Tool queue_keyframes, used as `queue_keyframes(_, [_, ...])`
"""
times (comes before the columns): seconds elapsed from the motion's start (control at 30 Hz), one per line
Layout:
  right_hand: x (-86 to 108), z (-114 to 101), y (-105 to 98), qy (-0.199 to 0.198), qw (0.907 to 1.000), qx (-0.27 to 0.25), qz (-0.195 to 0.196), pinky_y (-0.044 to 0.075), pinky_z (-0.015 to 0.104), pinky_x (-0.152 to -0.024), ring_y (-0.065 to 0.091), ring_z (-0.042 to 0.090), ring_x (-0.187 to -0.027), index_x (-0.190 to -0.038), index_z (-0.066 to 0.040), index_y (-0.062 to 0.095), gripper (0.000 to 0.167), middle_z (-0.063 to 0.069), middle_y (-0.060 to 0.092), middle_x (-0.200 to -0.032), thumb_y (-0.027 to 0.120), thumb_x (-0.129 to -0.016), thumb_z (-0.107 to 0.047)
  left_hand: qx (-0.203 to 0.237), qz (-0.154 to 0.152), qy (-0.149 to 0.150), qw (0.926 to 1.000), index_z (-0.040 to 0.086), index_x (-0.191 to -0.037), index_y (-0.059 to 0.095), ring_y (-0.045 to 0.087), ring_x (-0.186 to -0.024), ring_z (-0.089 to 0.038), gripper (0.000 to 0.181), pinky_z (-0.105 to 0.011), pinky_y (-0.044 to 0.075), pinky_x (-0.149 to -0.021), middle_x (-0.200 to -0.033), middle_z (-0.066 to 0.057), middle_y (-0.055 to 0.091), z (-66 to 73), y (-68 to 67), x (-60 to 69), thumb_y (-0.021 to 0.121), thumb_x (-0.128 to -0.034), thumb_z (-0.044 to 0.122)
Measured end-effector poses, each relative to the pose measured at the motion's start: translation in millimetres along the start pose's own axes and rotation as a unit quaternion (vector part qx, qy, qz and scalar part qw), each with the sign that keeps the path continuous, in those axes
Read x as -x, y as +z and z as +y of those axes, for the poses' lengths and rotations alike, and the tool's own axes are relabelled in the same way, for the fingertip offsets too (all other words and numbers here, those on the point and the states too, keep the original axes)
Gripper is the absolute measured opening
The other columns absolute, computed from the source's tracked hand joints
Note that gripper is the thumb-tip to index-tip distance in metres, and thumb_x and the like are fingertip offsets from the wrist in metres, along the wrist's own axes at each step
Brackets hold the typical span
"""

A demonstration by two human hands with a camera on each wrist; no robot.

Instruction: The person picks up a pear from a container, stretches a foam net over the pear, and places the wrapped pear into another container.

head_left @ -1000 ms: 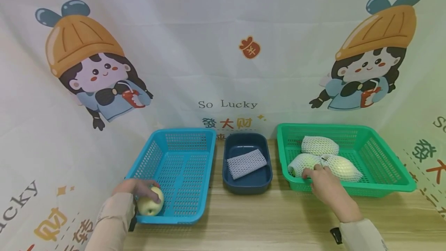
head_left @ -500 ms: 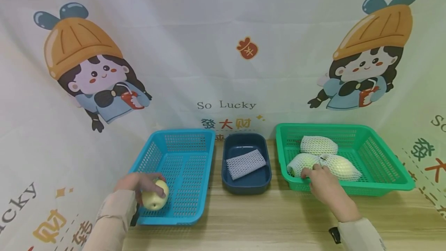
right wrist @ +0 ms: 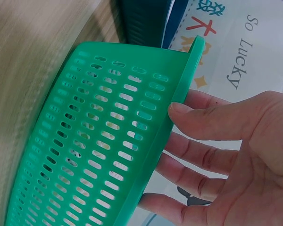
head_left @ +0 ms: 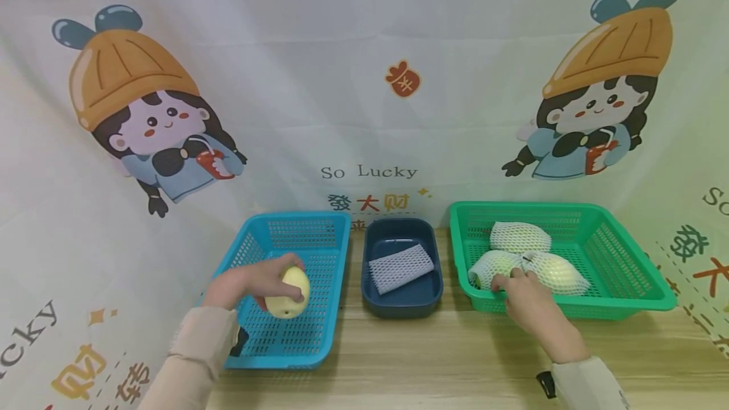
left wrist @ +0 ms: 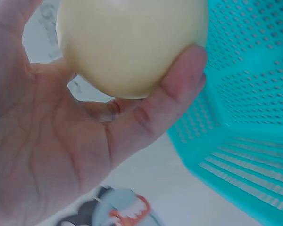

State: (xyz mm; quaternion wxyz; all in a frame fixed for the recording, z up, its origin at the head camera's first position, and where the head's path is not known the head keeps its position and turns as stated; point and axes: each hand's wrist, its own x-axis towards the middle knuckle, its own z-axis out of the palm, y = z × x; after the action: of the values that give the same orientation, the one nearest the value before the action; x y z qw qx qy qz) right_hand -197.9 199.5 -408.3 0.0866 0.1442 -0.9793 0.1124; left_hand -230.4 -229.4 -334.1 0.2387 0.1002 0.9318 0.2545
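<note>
My left hand [head_left: 256, 280] grips a pale yellow pear [head_left: 289, 299], held above the blue basket [head_left: 321, 283]. In the left wrist view the fingers curl round the smooth, bare pear [left wrist: 132, 47], whose top is cut off by the frame. On the right, my right hand [head_left: 532, 302] pinches the near rim of the green basket [head_left: 615, 304]. The right wrist view shows the thumb on the rim and the fingers behind it. Inside that basket lie three pale fruits in white foam nets; one netted fruit [head_left: 555, 273] is just beyond the fingers.
Between the two baskets stands a navy blue box [head_left: 403, 310] with a flat white foam net [head_left: 400, 269] in it. Bare wooden table [head_left: 410, 359] lies in front. A printed white cloth [head_left: 364, 100] hangs behind and along the sides.
My left hand has lifted the pear from the blue basket's near left corner and carried it up and to the right. The right hand has stayed at the green basket's rim.
</note>
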Motion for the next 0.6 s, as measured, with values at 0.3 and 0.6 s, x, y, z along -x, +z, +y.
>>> queue_keyframes(0.3, [0.5, 1, 2, 0.005, 1.0000, 0.003, 0.007, 0.041, 0.032, -0.048, 0.045, 0.025, -0.070, -0.092, -0.011, 0.065, 0.025, 0.013, 0.055, -0.082, 0.064, -0.076, 0.009, -0.059, 0.043, 0.054, 0.9958, 0.026, -0.122, 0.046, 0.053, -0.086, -0.025, 0.056, -0.036, 0.050, -0.063, -0.112, -0.015, 0.043, 40.3, 16.4, -6.2, 0.074, -0.0733, 0.029])
queue_keyframes(0.6, [1.3, 1, 1, 0.008, 0.9998, 0.000, 0.017, 0.039, 0.031, -0.050, 0.043, 0.024, -0.068, -0.091, -0.010, 0.066, 0.025, 0.012, 0.054, -0.079, 0.063, -0.076, 0.010, -0.025, 0.057, 0.159, 0.9854, 0.025, -0.123, 0.045, 0.051, -0.091, -0.028, 0.059, -0.040, 0.049, -0.069, -0.114, -0.017, 0.039, 55.7, 49.3, -19.8, 0.076, -0.0727, 0.025])
